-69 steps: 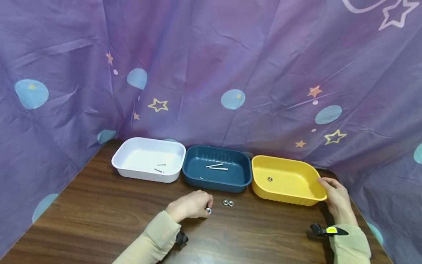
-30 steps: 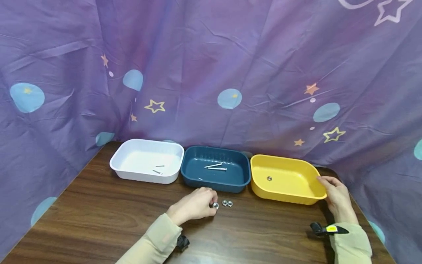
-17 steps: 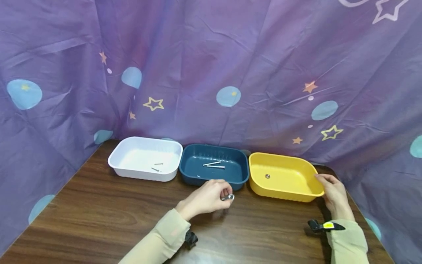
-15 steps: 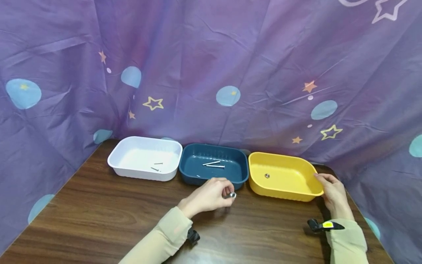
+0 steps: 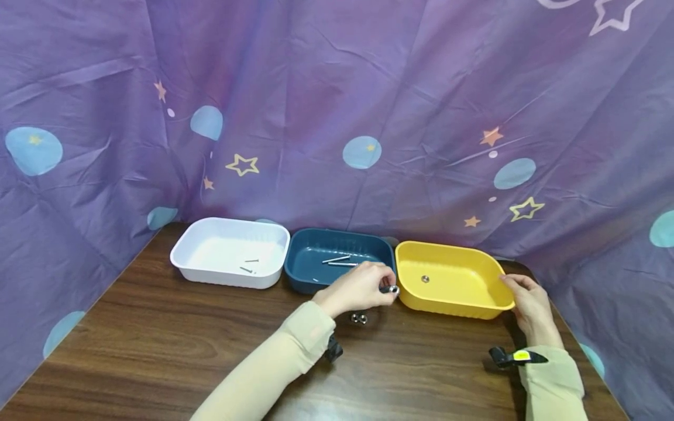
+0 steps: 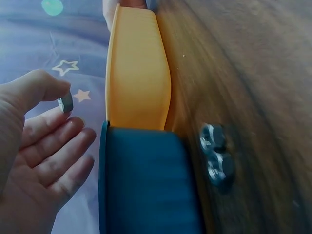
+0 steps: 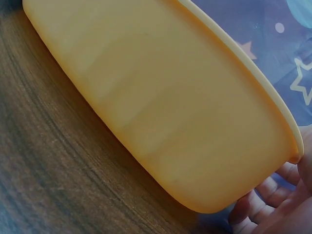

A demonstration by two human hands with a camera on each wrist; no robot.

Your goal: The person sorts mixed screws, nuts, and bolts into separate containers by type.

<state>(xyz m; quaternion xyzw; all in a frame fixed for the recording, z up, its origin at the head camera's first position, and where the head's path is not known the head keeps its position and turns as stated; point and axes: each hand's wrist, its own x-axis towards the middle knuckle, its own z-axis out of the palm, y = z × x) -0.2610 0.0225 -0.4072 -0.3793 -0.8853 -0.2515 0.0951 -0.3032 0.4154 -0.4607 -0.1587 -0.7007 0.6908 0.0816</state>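
My left hand (image 5: 360, 285) pinches a hex nut (image 6: 66, 101) between thumb and index finger, the other fingers loosely bent. It hovers in front of the blue tray's right corner, right by the left end of the yellow tray (image 5: 447, 307). One nut (image 5: 425, 279) lies inside the yellow tray. My right hand (image 5: 533, 310) holds that tray's right end, thumb at the rim and fingers against the outside wall. Two more nuts (image 6: 217, 153) sit side by side on the table, below the left wrist in the head view.
The blue tray (image 5: 302, 285) stands in the middle with two long screws (image 5: 337, 259) in it. At the left is a white tray (image 5: 226, 278) holding small screws (image 5: 247, 269). A purple patterned curtain (image 5: 295, 117) hangs behind the wooden table (image 5: 158, 345).
My left hand has lifted the nut off the table and carried it right and away from me, past the two other nuts, towards the yellow tray. My right hand keeps its hold.
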